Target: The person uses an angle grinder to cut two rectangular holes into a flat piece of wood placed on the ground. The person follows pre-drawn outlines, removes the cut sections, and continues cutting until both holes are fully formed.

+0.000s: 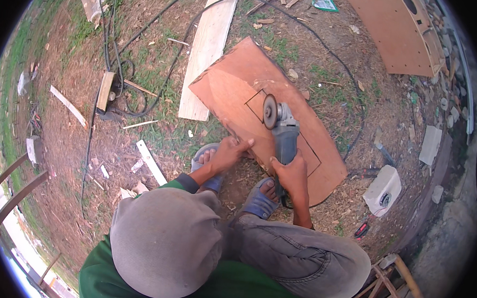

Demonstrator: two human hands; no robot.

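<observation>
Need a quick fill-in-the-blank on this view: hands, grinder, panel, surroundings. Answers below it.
1. The grey-bodied angle grinder is gripped by the person's bare ____.
2. At the left edge of the reddish-brown flat wooden panel is the person's bare ____.
3. The number of blue-grey open-toed sandals showing is ____.
4. In the picture, the white rectangular block with a dark round mark lies to the ____ of the panel.

Missing words: right hand; left hand; two; right.

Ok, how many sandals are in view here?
2: the left sandal, partly hidden behind the left hand and wrist; the right sandal, just below the grinder. No others show.
</observation>
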